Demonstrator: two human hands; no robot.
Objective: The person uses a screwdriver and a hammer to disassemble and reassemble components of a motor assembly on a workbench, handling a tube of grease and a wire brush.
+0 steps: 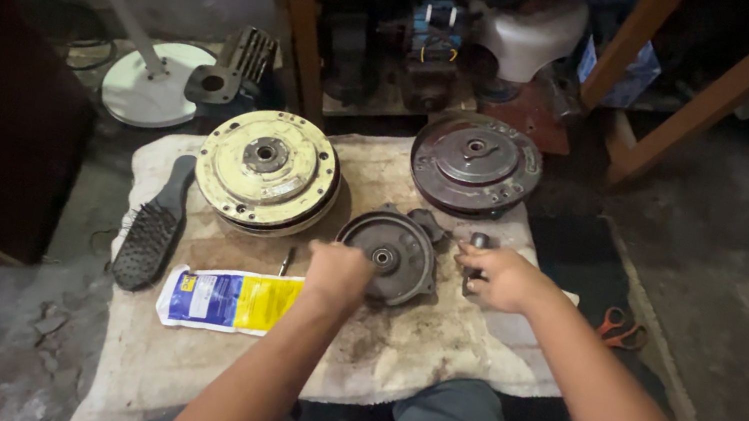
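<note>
Your left hand point(339, 271) rests closed against the near left edge of the grey round housing point(387, 255), which lies flat on the stained cloth point(392, 346) spread on the floor; whether it grips anything, I cannot tell. Your right hand point(497, 276), just right of the housing, pinches a small dark metal part point(478, 243) between its fingers. Behind and left of the housing sits a cream-coloured disc point(266, 169); behind and right, a dark reddish disc point(475, 163). Left of the housing lie a blue-and-yellow packet point(228, 299) and, farther out, a black brush point(152, 232). Orange-handled scissors point(618, 328) lie well right of the housing, off the cloth.
</note>
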